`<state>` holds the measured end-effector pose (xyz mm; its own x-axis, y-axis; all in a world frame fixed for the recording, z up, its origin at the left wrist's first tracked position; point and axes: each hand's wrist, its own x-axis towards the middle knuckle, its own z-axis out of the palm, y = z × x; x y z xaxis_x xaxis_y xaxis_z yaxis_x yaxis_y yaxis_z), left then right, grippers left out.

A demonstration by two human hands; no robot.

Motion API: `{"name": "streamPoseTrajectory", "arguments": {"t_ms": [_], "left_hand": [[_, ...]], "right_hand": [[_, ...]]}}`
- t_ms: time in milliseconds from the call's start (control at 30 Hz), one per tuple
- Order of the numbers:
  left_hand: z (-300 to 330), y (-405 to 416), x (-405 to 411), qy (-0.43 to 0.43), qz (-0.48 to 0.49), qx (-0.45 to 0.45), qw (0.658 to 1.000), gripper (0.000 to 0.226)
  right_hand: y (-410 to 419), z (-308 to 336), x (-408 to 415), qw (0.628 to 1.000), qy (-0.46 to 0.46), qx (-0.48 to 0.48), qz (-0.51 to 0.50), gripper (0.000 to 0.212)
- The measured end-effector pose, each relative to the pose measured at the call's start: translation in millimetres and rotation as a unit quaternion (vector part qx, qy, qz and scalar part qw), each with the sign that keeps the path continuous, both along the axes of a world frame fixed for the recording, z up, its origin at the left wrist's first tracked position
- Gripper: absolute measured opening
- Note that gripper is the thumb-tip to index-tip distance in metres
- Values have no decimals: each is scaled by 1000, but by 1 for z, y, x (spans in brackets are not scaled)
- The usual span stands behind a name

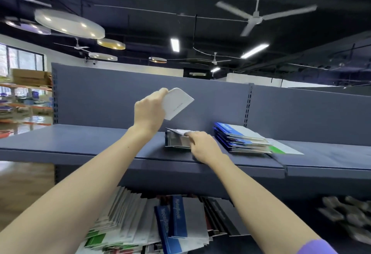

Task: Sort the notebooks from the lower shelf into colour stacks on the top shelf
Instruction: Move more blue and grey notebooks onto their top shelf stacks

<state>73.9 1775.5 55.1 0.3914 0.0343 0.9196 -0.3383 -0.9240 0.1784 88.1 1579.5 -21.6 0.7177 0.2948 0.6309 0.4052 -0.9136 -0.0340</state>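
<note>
Held notebook (177, 102) white; top-shelf stack (239, 138) blue-white, green strip below; shelf (80, 143) slate blue

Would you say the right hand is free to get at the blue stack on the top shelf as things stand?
Probably yes. The right hand pinches the top sheet of the grey stack, so it must let go first. The blue stack lies just to its right on the top shelf, with nothing between them.

I see white ceiling fan (255, 18) overhead against black ceiling. Round disc lamps (69, 23) hang at left, strip lights (175, 44) glow further back. Cardboard boxes (31, 77) sit atop orange rack (22, 105) far left, beside window (22, 58). Blurred grey items (349, 216) lie low at right, can't tell what.
</note>
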Motion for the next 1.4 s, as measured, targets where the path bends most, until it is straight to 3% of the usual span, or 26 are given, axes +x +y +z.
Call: {"name": "streamPoseTrajectory", "arguments": {"t_ms": [133, 400, 633, 733, 800, 867, 1000, 1100, 1300, 1400], "left_hand": [[-18, -5, 16, 22, 6, -2, 1000, 43], [-65, -28, 35, 61, 0, -11, 998, 42], [-78, -27, 38, 94, -21, 2, 995, 33], [-82, -28, 34, 85, -83, 55, 991, 12], [-84, -31, 32, 117, -144, 93, 978, 12], [-86, -31, 34, 151, -188, 100, 965, 14], [-89, -26, 39, 168, -269, 82, 945, 5], [-87, -28, 38, 181, -259, 75, 946, 9], [-86, -28, 38, 172, -145, 87, 971, 32], [-87, -28, 40, 175, -136, 68, 973, 28]], "right_hand": [[-1, -11, 10, 1000, 19, 16, 7, 27], [-7, -17, 13, 1000, 27, 13, 2, 35], [-6, -15, 8, 995, 89, 45, 10, 34], [-6, -9, 5, 969, 127, 207, 37, 32], [-12, -7, 4, 936, 131, 324, 43, 30], [-18, -7, 4, 921, 147, 358, 35, 38], [-15, -12, 4, 952, 143, 270, 30, 52], [-10, -15, 7, 976, 110, 187, 11, 43], [-10, -19, 10, 972, 65, 214, -70, 34], [-10, -19, 6, 966, 33, 227, -114, 22]]}}
